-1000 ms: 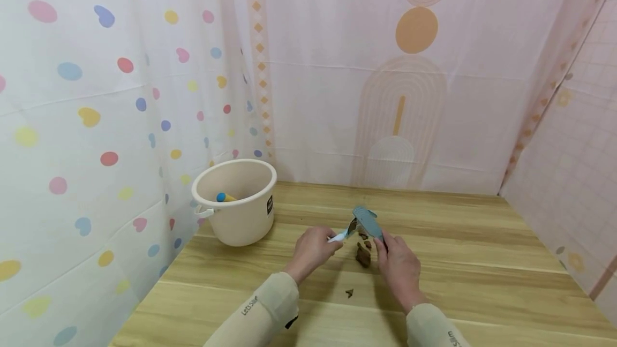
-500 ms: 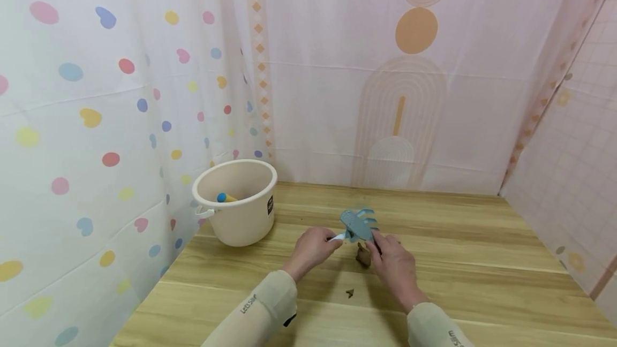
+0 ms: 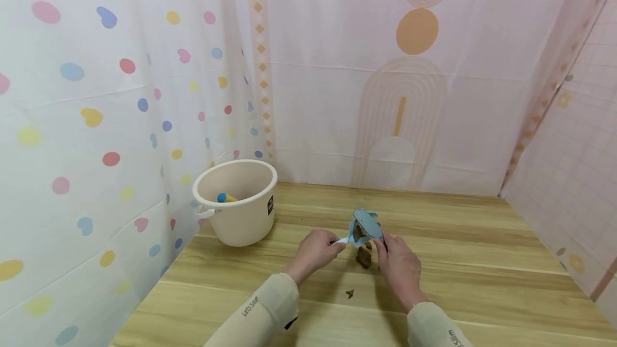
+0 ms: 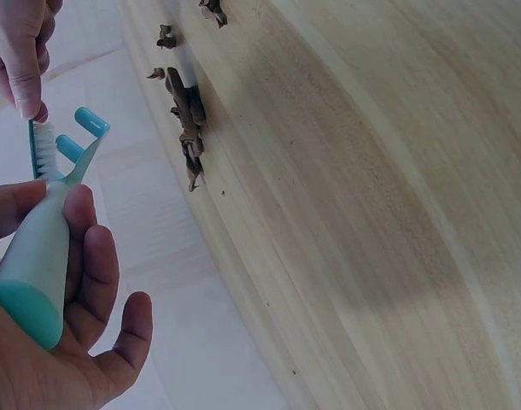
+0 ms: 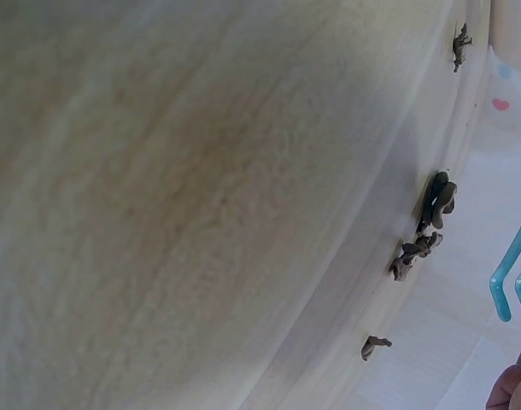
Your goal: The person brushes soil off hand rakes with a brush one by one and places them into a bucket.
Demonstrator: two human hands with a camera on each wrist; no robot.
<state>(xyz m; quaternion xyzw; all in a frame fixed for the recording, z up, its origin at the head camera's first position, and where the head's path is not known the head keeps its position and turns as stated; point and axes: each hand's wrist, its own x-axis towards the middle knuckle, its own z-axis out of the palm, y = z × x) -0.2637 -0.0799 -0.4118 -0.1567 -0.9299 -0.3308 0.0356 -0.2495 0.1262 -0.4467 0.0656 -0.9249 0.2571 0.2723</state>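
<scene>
My left hand (image 3: pixel 313 249) grips the pale handle of a small hand rake (image 4: pixel 40 248), its blue bent tines pointing away from the palm. In my right hand (image 3: pixel 399 266) is a brush (image 3: pixel 368 222) with a flat blue back. Its white bristles (image 4: pixel 44 152) meet the base of the tines in the left wrist view. Brush and rake overlap above the table in the head view. Below them lie brown, crumpled-looking pieces (image 3: pixel 363 257), like dry leaves or bark. A smaller brown piece (image 3: pixel 350 293) lies nearer to me.
A cream bucket (image 3: pixel 243 224) stands at the left of the wooden table (image 3: pixel 482 261). A blue-tipped yellow stick (image 3: pixel 226 197) shows inside it. Patterned curtains (image 3: pixel 318 122) hang behind the table and at both sides.
The brush swept left across the rake, then came back right. The rake's tines have turned, showing more from above. The brown pieces on the table stay about where they were.
</scene>
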